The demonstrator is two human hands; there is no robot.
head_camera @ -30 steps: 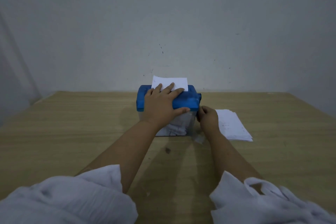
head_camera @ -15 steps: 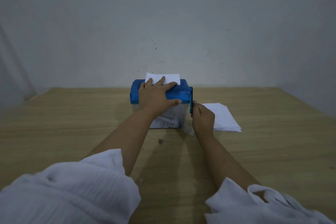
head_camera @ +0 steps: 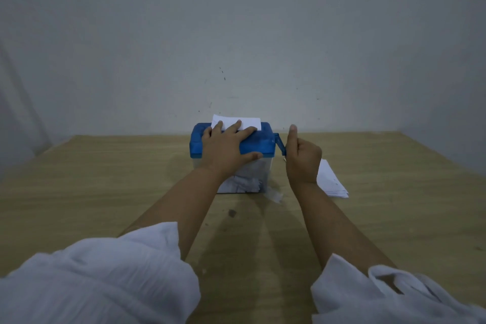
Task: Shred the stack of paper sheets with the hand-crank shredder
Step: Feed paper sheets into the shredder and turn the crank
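Your left hand (head_camera: 226, 147) lay flat, fingers straight, on the shredder (head_camera: 260, 142); your right hand (head_camera: 302, 158) gripped its crank (head_camera: 280, 143), the paper stack (head_camera: 332, 182) just right of that hand.

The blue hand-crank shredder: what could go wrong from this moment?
1. The left hand lies right beside the slot where the white paper sheet enters the blue hand-crank shredder; its fingers might get pinched.
2. The right hand, on the blue crank, could brush the white paper stack beside it and scatter sheets.

Shredder lid (head_camera: 263, 142) & crank (head_camera: 279, 141): matt plastic; bin (head_camera: 265, 172) clear plastic; table (head_camera: 105, 179) wood-grain, prob. laminate; sleeves (head_camera: 105, 284) cloth.
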